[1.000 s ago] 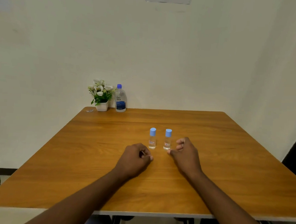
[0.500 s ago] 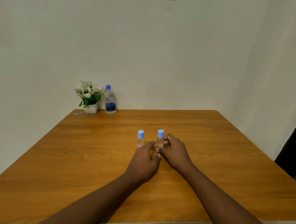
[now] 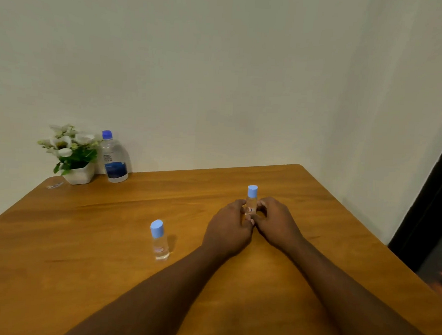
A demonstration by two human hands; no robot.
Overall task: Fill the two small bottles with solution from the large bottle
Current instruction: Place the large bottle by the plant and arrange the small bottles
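Both hands, left hand (image 3: 230, 228) and right hand (image 3: 276, 222), close around the right small bottle (image 3: 251, 203), which stands capped on the table (image 3: 78, 275). To their left, the other small bottle (image 3: 159, 240) stands free, also capped. At the far corner the large bottle (image 3: 114, 158) waits capped beside a flower pot (image 3: 77, 169). Judging by this, nothing is opened or poured yet; the filling all remains.

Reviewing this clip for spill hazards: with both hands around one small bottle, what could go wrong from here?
The left hand and right hand crowd the held small bottle, so uncapping it could tip it.
The other small bottle stands close beside the left forearm; a sweep might knock it over.
The large bottle sits far off beside the flower pot, so reaching may bump something.
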